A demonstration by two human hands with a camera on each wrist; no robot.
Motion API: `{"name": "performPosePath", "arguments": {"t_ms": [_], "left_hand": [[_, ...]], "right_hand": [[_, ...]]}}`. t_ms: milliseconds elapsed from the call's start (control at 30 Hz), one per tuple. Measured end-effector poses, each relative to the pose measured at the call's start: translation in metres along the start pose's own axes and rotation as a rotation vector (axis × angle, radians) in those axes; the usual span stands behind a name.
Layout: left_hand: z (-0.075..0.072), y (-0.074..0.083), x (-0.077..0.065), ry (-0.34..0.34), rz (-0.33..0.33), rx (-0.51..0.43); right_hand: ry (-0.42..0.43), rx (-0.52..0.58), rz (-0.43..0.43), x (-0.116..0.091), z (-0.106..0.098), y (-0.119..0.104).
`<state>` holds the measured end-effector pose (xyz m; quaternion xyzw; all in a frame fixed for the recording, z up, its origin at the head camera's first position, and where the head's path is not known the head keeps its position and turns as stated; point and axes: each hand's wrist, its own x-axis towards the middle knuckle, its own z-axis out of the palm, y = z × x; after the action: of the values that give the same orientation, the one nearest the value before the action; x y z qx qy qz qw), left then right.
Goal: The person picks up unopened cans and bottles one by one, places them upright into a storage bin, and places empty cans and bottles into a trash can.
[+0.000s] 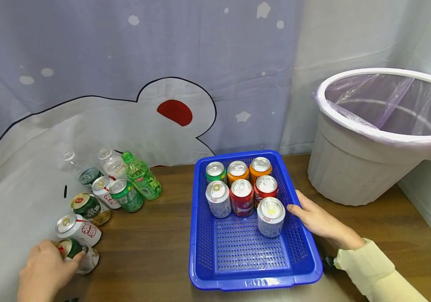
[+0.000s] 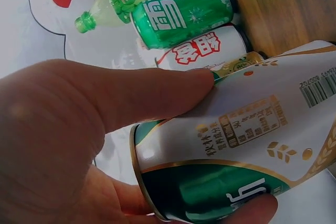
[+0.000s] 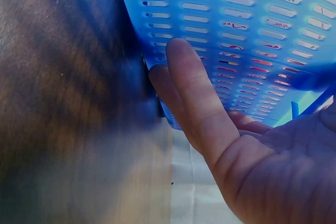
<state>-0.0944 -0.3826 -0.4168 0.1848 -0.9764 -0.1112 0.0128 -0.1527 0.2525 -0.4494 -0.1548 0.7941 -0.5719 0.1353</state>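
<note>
My left hand [image 1: 47,266] grips a green-and-white can [image 2: 236,140] around its end, with the thumb along one side and fingertips on the other. In the head view this can is nearest me in a row of drinks at the left. Beside it stands a white can with red lettering [image 1: 84,233], then a green-and-gold can [image 1: 93,209]. My right hand [image 1: 319,218] holds the right rim of a blue plastic basket [image 1: 204,274], thumb over the rim and fingers [image 3: 197,93] against the slotted outer wall. Several cans stand upright inside, including a silver-white can [image 1: 270,224] near the thumb.
Behind the left row are a green can [image 1: 130,199], another white can [image 1: 105,193], a green bottle [image 1: 145,180] and two clear bottles. A large white bin [image 1: 345,167] with a purple liner stands at the back right. Patterned cloth [image 1: 87,126] hangs behind the wooden table [image 1: 155,251].
</note>
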Motion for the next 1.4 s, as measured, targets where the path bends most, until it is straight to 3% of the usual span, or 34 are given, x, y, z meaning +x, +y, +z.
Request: {"name": "performPosePath", "arguments": {"t_ms": [200, 433, 600, 767, 1100, 1400], "left_hand": [[-0.004, 0.008, -0.006, -0.032, -0.005, 0.012], [-0.011, 0.022, -0.016, 0.045, 0.057, -0.005], [-0.016, 0.037, -0.026, 0.160, 0.160, -0.017], [-0.021, 0.057, -0.035, 0.223, 0.230, -0.050], [-0.029, 0.099, -0.050, 0.418, 0.414, -0.146], [-0.031, 0.137, -0.053, 0.549, 0.643, -0.292]], "right_hand": [[-0.002, 0.024, -0.007, 0.000, 0.001, -0.001], [-0.001, 0.013, 0.015, 0.000, 0.001, 0.000], [0.001, 0.005, 0.017, -0.001, 0.001, -0.001], [0.004, 0.006, 0.017, -0.001, 0.001, -0.001], [0.002, 0.011, -0.011, -0.001, 0.001, 0.000], [-0.003, 0.021, -0.006, 0.000, 0.000, 0.000]]}}
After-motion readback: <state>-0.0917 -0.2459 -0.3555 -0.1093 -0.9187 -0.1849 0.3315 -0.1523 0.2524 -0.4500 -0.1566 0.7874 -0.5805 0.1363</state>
